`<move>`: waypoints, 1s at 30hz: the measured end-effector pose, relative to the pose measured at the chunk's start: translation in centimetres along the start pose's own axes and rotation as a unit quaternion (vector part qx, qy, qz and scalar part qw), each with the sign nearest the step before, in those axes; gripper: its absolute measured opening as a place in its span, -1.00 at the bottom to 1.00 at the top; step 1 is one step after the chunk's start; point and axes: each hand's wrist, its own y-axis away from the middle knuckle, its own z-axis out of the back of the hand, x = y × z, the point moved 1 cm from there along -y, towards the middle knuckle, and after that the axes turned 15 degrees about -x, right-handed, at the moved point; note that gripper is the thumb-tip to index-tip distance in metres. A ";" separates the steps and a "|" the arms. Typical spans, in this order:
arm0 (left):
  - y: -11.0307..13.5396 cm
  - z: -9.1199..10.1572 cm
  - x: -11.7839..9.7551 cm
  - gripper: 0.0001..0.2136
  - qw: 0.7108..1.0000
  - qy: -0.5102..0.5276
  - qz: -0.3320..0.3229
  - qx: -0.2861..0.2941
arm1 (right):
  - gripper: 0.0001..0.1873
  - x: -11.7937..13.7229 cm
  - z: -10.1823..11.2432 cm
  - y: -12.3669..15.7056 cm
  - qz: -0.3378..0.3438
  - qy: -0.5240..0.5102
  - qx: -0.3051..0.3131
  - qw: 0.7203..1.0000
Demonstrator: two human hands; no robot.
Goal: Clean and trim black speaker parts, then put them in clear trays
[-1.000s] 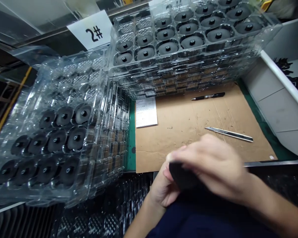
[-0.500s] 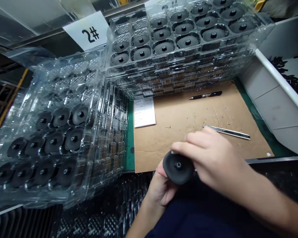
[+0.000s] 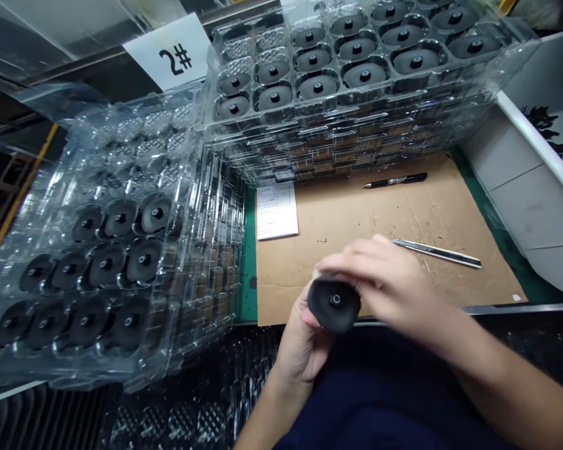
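Note:
A black rounded rubber-like part [image 3: 334,307] with a small hollow stub at its centre faces up toward me. My left hand [image 3: 304,337] is closed round it from the left and below, the thumb against its side. Over its upper right rim curl the bent fingers of my right hand [image 3: 380,275], which is blurred. Its fingertips are partly hidden behind the rim. Beyond the right hand, a slim cutter knife [image 3: 438,253] lies on the brown cardboard [image 3: 328,259].
Stacked clear trays [image 3: 206,206] with similar black parts stand left, and another tray stack [image 3: 328,134] stands behind the cardboard. A pen [image 3: 395,180] and a printed paper pad [image 3: 277,211] lie on the cardboard. At right is a white-walled bin [image 3: 520,181] with small black pieces.
The right hand has shifted slightly left and up along the part's rim, its fingers now more blurred. The left hand still holds the part. The whole view has shifted a little.

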 end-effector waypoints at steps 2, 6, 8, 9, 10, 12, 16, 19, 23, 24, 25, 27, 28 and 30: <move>0.0 0.4 -0.3 -0.34 1.000 0.022 0.007 0.017 | -0.76 -2.6 -0.2 1.1 -0.103 0.020 0.009 0.994; 0.1 0.6 -0.8 -0.43 0.997 0.063 -0.003 0.046 | -0.74 -7.4 -2.2 5.7 -0.231 0.018 0.042 0.972; 0.1 0.5 -1.0 -0.44 0.996 0.066 -0.005 0.051 | -0.75 -8.4 -3.0 7.4 -0.241 0.010 0.050 0.969; 0.1 0.4 -1.0 -0.45 0.996 0.067 -0.007 0.051 | -0.75 -8.4 -3.1 7.7 -0.244 0.011 0.046 0.969; 0.0 0.3 -1.0 -0.46 0.996 0.067 -0.009 0.052 | -0.75 -8.1 -2.9 7.5 -0.251 0.013 0.035 0.967; 0.0 0.0 -1.0 -0.47 0.997 0.063 -0.014 0.053 | -0.73 -6.3 -1.8 6.0 -0.256 0.025 -0.014 0.966; 0.0 -0.4 -0.7 -0.45 0.997 0.048 -0.033 0.043 | -0.73 -0.5 0.0 1.8 -0.144 0.006 -0.145 0.979; 0.0 -0.2 -0.6 -0.52 0.998 0.034 -0.037 0.023 | -0.73 2.5 -0.6 0.9 -0.003 -0.034 -0.089 0.995; 0.3 0.1 -0.7 -0.55 0.999 0.031 -0.044 0.000 | -0.77 3.0 -1.9 0.9 -0.002 -0.054 0.072 0.996; 0.4 -0.1 -0.7 -0.54 0.998 0.030 -0.045 -0.005 | -0.78 2.8 -2.0 0.8 -0.003 -0.046 0.073 0.996; 0.6 -0.2 -0.7 -0.55 0.999 0.028 -0.044 -0.009 | -0.77 2.8 -2.1 0.7 0.007 -0.035 0.045 0.998; 0.8 -0.7 -1.0 -0.58 0.999 0.023 -0.039 -0.005 | -0.74 2.6 -2.1 0.8 0.043 -0.023 -0.030 0.998; 0.8 -0.8 -1.1 -0.58 0.999 0.021 -0.038 0.005 | -0.73 2.5 -2.0 1.1 0.058 -0.031 -0.049 0.997; 0.8 -0.8 -1.4 -0.53 0.998 0.019 -0.047 0.026 | -0.72 2.1 -1.6 2.0 0.067 -0.062 -0.027 0.995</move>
